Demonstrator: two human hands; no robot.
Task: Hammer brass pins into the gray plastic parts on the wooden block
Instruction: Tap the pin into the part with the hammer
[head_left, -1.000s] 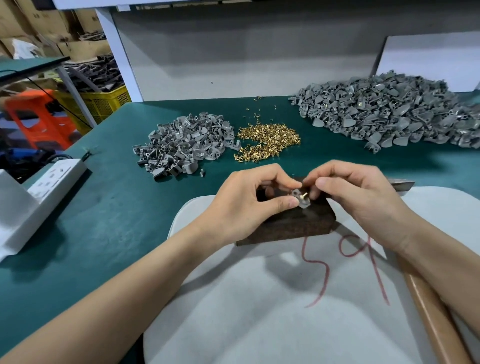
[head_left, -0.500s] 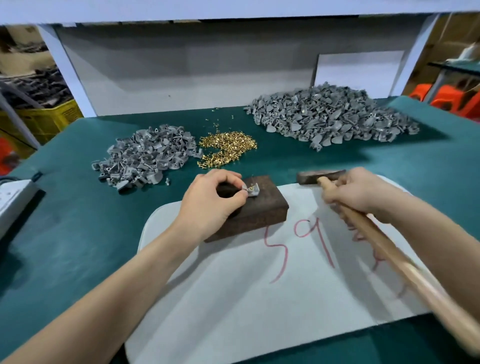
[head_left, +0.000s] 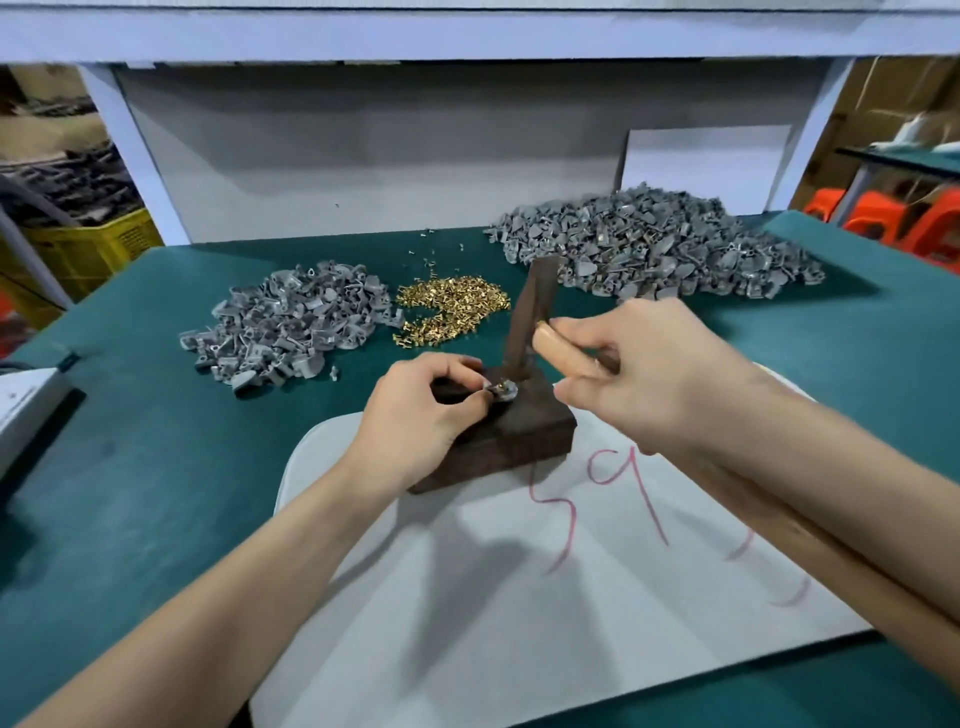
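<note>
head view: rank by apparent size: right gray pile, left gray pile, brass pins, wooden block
1. right gray pile
2. left gray pile
3. wooden block (nearer the camera, so unsure)
4. brass pins

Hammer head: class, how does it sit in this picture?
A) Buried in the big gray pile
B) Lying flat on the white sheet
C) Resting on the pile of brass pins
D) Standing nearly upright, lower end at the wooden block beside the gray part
D: the hammer head stands nearly upright, lower end at the wooden block, beside the gray part the left hand pinches; the right hand grips the handle.
</note>
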